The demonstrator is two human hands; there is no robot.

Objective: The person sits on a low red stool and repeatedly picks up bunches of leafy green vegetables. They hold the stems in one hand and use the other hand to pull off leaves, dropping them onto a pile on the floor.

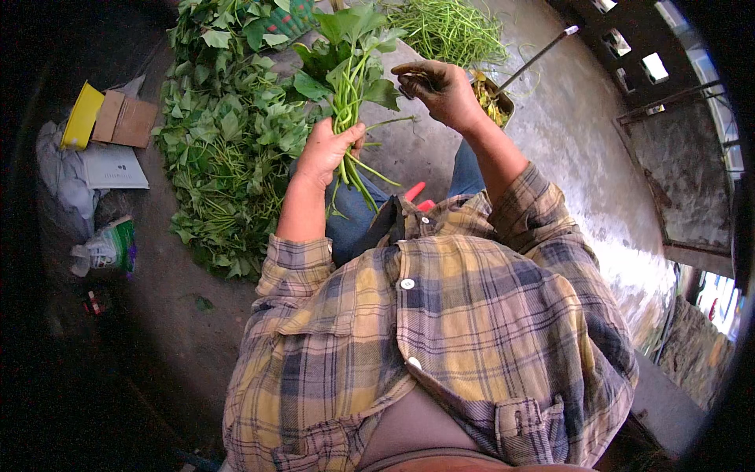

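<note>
My left hand (333, 147) grips a bunch of leafy green stems (349, 97), probably sweet potato greens. The broad leaves point away from me and the cut stem ends stick out below the fist over my lap. To the right of the bunch, my right hand (436, 88) hangs in the air with bent, dark-stained fingers. It does not touch the bunch, and nothing shows between its fingers. A large heap of the same leafy greens (230, 153) lies on the floor to my left. Two red pieces (415, 190), perhaps tool handles, show by my lap.
A pile of thin green stems (448, 32) lies ahead. Behind my right wrist stands a metal container (504, 109) of yellowish leaves, with a rod (537, 59) slanting up beside it. Far left are a yellow container (81, 115), a cardboard box (125, 119) and plastic bags (65, 171).
</note>
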